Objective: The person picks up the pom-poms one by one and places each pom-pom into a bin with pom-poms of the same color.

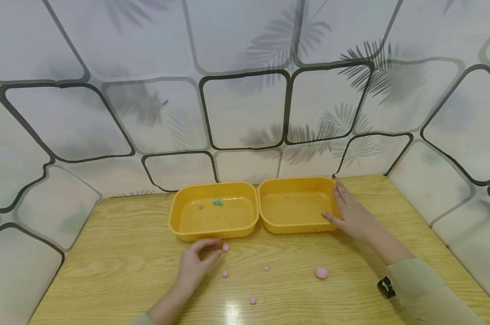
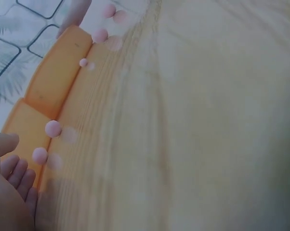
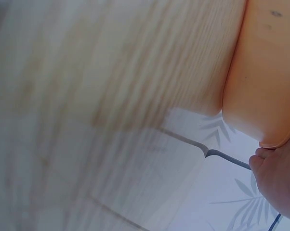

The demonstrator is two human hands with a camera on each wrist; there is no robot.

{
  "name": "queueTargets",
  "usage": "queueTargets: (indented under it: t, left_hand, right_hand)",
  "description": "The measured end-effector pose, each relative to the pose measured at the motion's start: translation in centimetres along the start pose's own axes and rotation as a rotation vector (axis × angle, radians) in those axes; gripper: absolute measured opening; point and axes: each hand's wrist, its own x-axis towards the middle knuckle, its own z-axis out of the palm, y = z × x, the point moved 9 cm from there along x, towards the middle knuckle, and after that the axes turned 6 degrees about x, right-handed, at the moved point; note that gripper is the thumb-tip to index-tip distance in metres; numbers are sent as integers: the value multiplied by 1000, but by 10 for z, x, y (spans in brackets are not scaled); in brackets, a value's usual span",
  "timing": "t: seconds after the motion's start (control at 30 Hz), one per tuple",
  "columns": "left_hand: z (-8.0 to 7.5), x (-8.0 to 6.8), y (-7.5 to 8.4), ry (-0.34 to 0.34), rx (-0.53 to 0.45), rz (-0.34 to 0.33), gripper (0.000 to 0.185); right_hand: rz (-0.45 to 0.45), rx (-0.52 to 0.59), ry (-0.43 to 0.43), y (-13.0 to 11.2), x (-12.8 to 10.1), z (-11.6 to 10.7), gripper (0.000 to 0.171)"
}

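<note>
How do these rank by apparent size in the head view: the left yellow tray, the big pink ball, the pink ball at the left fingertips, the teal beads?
1. left yellow tray
2. big pink ball
3. pink ball at the left fingertips
4. teal beads, each smaller, though farther away, so unsure.

There are no words, numbers, labels or signs to read anywhere, not on the two yellow trays [image 1: 214,225], not on the wooden table [image 1: 350,289] under them, and not on the leaf-patterned wall [image 1: 245,113] behind them.
</note>
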Motion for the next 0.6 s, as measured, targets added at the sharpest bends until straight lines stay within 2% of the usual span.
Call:
queueTargets:
  t: [0.27,0.4,0.5,0.6]
  left_hand:
    - [3,2,1,6,157,39,26]
    - [6,2,5,16,243,115,28]
    - [9,2,7,26,269,156,29]
    - [11,2,7,36,281,160,28]
  right_hand:
    - [1,5,-3,0,-1,1,100]
    - [2,7,-4,-2,-1,0,99]
    - [3,4,-2,-2,-1,-1,99]
    - [5,1,-1,-2,-1,-2,99]
